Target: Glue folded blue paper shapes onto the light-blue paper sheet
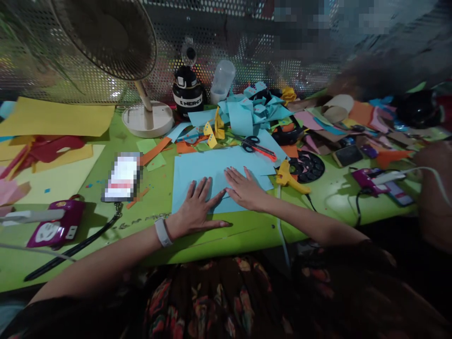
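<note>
A light blue sheet of paper [197, 167] lies flat on the green table in front of me, with more blue paper against its right side. My left hand [197, 207], a pale band on its wrist, rests on the lower left of the sheet with fingers spread. Beside it my right hand [245, 188] presses flat on the blue paper, fingers stretched out to the upper left. The fingertips of the two hands nearly meet. Just right of the paper lies a yellow glue gun [291, 178]. Behind the sheet are dark-handled scissors [251, 144].
A fan [147, 117], a black bottle marked ENERGY [189, 96] and a clear plastic cup [223, 80] stand at the back. Blue paper scraps [243, 113] heap behind the sheet. A phone [122, 179] and purple power adapter [58, 221] lie left. Another person's arm [432, 188] is at right.
</note>
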The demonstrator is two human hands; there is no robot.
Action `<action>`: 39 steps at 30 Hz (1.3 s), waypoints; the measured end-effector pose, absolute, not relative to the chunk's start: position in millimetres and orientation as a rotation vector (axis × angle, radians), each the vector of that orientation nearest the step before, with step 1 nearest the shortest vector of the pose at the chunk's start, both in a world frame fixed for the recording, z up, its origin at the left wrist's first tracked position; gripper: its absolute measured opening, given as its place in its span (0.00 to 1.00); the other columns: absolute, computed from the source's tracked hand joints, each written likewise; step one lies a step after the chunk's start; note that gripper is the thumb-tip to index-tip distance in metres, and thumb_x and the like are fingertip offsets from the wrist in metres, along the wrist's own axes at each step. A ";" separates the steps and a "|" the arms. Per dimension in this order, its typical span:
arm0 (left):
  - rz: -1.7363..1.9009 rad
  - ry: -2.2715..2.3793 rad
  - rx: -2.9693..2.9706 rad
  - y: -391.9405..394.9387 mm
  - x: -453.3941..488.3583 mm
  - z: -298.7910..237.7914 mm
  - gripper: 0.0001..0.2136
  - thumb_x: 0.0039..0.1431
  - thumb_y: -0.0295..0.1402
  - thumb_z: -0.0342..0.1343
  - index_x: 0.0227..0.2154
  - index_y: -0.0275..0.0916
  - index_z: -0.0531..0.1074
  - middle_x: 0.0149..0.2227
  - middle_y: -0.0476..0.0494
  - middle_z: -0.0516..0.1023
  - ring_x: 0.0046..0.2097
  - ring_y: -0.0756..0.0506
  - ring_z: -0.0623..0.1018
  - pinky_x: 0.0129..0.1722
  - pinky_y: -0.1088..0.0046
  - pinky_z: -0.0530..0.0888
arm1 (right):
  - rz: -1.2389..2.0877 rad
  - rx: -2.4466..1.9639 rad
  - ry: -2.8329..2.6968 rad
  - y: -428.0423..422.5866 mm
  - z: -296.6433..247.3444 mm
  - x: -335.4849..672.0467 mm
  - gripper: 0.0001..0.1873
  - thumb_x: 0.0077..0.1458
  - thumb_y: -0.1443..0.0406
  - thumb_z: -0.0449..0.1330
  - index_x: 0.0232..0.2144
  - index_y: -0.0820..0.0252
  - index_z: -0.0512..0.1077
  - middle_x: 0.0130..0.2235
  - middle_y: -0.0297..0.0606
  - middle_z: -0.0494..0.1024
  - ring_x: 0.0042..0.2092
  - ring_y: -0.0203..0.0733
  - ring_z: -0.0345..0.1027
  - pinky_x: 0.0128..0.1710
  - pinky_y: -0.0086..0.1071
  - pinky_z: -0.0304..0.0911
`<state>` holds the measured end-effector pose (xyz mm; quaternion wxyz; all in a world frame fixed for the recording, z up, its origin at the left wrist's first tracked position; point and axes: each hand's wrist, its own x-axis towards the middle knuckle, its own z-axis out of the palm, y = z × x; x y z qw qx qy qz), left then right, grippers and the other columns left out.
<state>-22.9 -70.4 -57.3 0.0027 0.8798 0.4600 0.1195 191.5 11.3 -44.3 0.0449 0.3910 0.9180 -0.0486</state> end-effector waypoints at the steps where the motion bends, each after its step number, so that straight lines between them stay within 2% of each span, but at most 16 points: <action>1: 0.373 1.441 2.759 -70.3 -23.3 -57.6 0.43 0.53 0.64 0.50 0.68 0.49 0.53 0.70 0.33 0.48 0.69 0.26 0.50 0.64 0.40 0.49 | -0.120 1.213 2.821 9.1 -46.6 189.3 0.32 0.68 0.59 0.39 0.68 0.73 0.49 0.70 0.54 0.48 0.71 0.53 0.38 0.68 0.61 0.33; 6: 0.361 1.423 2.765 -69.5 -25.8 -59.8 0.43 0.54 0.64 0.49 0.68 0.49 0.52 0.70 0.34 0.48 0.70 0.27 0.49 0.64 0.41 0.48 | -0.056 1.259 2.880 4.2 -60.0 198.4 0.30 0.68 0.60 0.38 0.69 0.63 0.48 0.71 0.48 0.45 0.71 0.53 0.39 0.66 0.65 0.32; 10: 0.354 1.402 2.756 -68.9 -26.8 -58.6 0.42 0.54 0.63 0.49 0.68 0.48 0.52 0.71 0.34 0.46 0.70 0.27 0.49 0.64 0.42 0.47 | -0.092 1.318 2.850 6.3 -65.3 216.0 0.30 0.68 0.59 0.38 0.70 0.59 0.45 0.71 0.46 0.44 0.72 0.52 0.37 0.66 0.65 0.33; 16: 0.246 1.367 2.708 -67.8 -26.9 -53.7 0.42 0.54 0.65 0.48 0.68 0.52 0.51 0.72 0.35 0.43 0.70 0.24 0.45 0.64 0.41 0.44 | -0.188 1.340 2.663 9.9 -55.6 233.3 0.33 0.68 0.58 0.37 0.70 0.65 0.42 0.72 0.47 0.39 0.72 0.52 0.31 0.68 0.58 0.32; 19: 0.218 1.368 2.696 -67.8 -27.4 -52.6 0.41 0.54 0.64 0.47 0.68 0.52 0.51 0.72 0.34 0.43 0.70 0.24 0.44 0.64 0.40 0.43 | -0.150 1.356 2.681 9.3 -40.4 233.0 0.32 0.66 0.60 0.42 0.69 0.68 0.46 0.71 0.51 0.44 0.72 0.54 0.35 0.68 0.53 0.36; 20: 0.218 1.366 2.695 -68.0 -27.6 -52.3 0.41 0.54 0.64 0.47 0.68 0.53 0.50 0.72 0.34 0.43 0.70 0.24 0.44 0.64 0.40 0.44 | -0.112 1.400 2.722 8.8 -34.1 230.2 0.32 0.66 0.61 0.44 0.68 0.68 0.49 0.70 0.53 0.49 0.71 0.56 0.39 0.67 0.52 0.40; 22: 0.222 1.360 2.696 -68.2 -27.8 -51.6 0.42 0.54 0.64 0.48 0.68 0.52 0.51 0.71 0.33 0.44 0.70 0.24 0.44 0.64 0.39 0.44 | -0.103 1.513 2.804 8.6 -21.6 220.3 0.27 0.65 0.60 0.46 0.62 0.68 0.60 0.63 0.55 0.64 0.65 0.56 0.54 0.61 0.46 0.51; 24: 0.218 1.358 2.696 -68.3 -27.7 -50.6 0.42 0.54 0.65 0.48 0.68 0.51 0.52 0.71 0.32 0.44 0.70 0.23 0.45 0.64 0.39 0.44 | -0.297 1.558 2.794 10.9 -11.3 206.6 0.23 0.64 0.55 0.48 0.53 0.64 0.68 0.50 0.49 0.77 0.52 0.51 0.68 0.49 0.38 0.60; 25: 0.212 1.357 2.696 -68.3 -27.6 -50.2 0.42 0.54 0.65 0.48 0.68 0.51 0.53 0.71 0.32 0.43 0.70 0.22 0.45 0.63 0.38 0.44 | -0.454 1.513 2.740 13.4 -7.7 199.7 0.22 0.63 0.54 0.49 0.49 0.62 0.70 0.44 0.45 0.79 0.45 0.47 0.71 0.43 0.34 0.61; 27: 0.199 1.353 2.696 -68.1 -27.4 -50.0 0.42 0.53 0.65 0.47 0.67 0.50 0.54 0.71 0.31 0.42 0.69 0.22 0.45 0.63 0.38 0.45 | -0.720 1.351 2.593 20.5 -3.8 188.2 0.19 0.60 0.53 0.53 0.41 0.60 0.73 0.37 0.40 0.80 0.36 0.41 0.71 0.33 0.29 0.57; 30: 0.203 1.350 2.706 -68.1 -27.7 -51.5 0.42 0.53 0.66 0.46 0.67 0.50 0.55 0.72 0.32 0.42 0.70 0.22 0.44 0.63 0.38 0.44 | -0.868 1.194 2.463 31.9 -3.8 179.9 0.16 0.55 0.54 0.57 0.32 0.60 0.75 0.30 0.36 0.80 0.31 0.37 0.69 0.27 0.28 0.53; 32: 0.216 1.364 2.712 -68.3 -28.4 -53.6 0.44 0.53 0.67 0.45 0.68 0.48 0.52 0.72 0.31 0.42 0.70 0.24 0.43 0.64 0.38 0.44 | -0.895 1.167 2.439 35.9 -5.1 178.4 0.17 0.53 0.52 0.58 0.30 0.59 0.76 0.28 0.34 0.80 0.29 0.37 0.68 0.26 0.28 0.52; 36: 0.212 1.398 2.713 -68.7 -29.8 -57.1 0.51 0.51 0.68 0.43 0.70 0.36 0.45 0.71 0.24 0.43 0.71 0.26 0.42 0.65 0.42 0.42 | -0.806 1.240 2.420 34.1 -6.2 174.6 0.24 0.52 0.45 0.57 0.27 0.58 0.76 0.28 0.35 0.80 0.29 0.38 0.69 0.25 0.29 0.50; 39: 0.211 1.392 2.721 -68.5 -30.1 -57.2 0.52 0.51 0.69 0.43 0.70 0.36 0.45 0.70 0.23 0.43 0.71 0.26 0.42 0.65 0.42 0.42 | -0.747 1.314 2.407 31.4 -5.8 169.6 0.23 0.52 0.46 0.57 0.26 0.58 0.76 0.27 0.36 0.80 0.31 0.39 0.70 0.26 0.29 0.50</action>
